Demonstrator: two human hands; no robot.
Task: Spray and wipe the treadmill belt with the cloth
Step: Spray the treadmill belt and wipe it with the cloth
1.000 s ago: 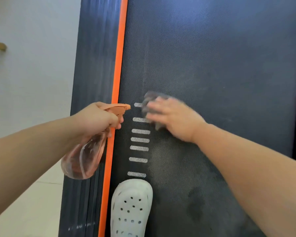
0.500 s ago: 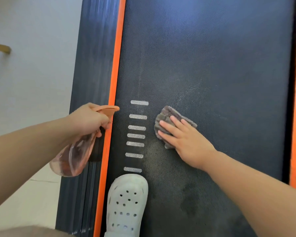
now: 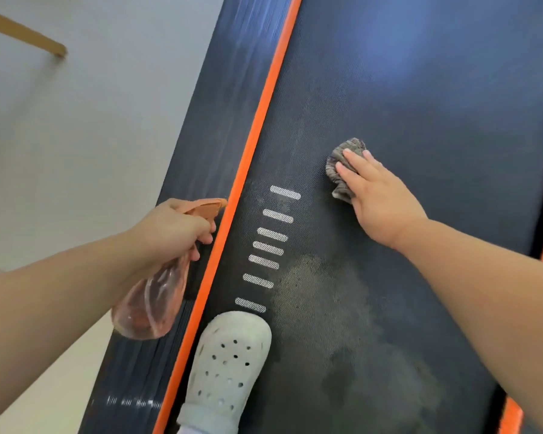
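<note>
Dark treadmill belt (image 3: 420, 104): your right hand (image 3: 378, 200) presses the cloth (image 3: 342, 170) flat, fingers straight, cloth bunched under fingertips. Your left hand (image 3: 173, 230) grips the spray bottle (image 3: 151, 302).

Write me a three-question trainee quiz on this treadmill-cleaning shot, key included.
1. True or false: the right hand presses the grey cloth on the treadmill belt.
2. The left hand holds: A) spray bottle B) brush C) sponge.
3. Fill in: the strip along the belt's left edge is ____.
Key: 1 true; 2 A; 3 orange.
</note>
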